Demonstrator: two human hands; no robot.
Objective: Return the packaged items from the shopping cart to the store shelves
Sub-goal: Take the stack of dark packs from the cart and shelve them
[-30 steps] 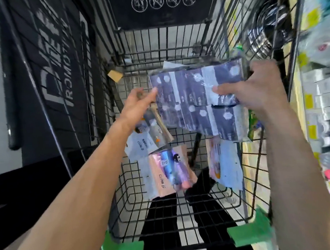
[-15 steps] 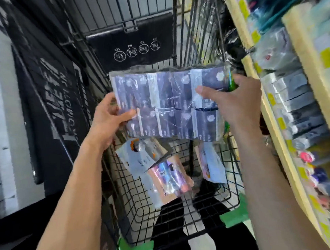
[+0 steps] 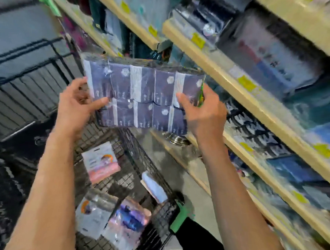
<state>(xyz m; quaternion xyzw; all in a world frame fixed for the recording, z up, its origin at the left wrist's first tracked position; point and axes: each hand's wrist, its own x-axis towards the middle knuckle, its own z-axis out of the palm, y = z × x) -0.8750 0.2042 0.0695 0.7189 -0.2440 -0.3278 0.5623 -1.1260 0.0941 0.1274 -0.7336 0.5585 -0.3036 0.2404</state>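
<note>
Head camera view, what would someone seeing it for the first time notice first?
First, the dark blue shrink-wrapped multipack at centre frame, held up by both hands: the left hand grips its left edge, the right hand its right edge. To the right, blurred wooden shelves with yellow price tags run diagonally. Below, the black wire shopping cart holds several smaller packets, including a pink one.

Both arms outstretched, left hand point(image 3: 75, 109) and right hand point(image 3: 202, 114) gripping.
</note>
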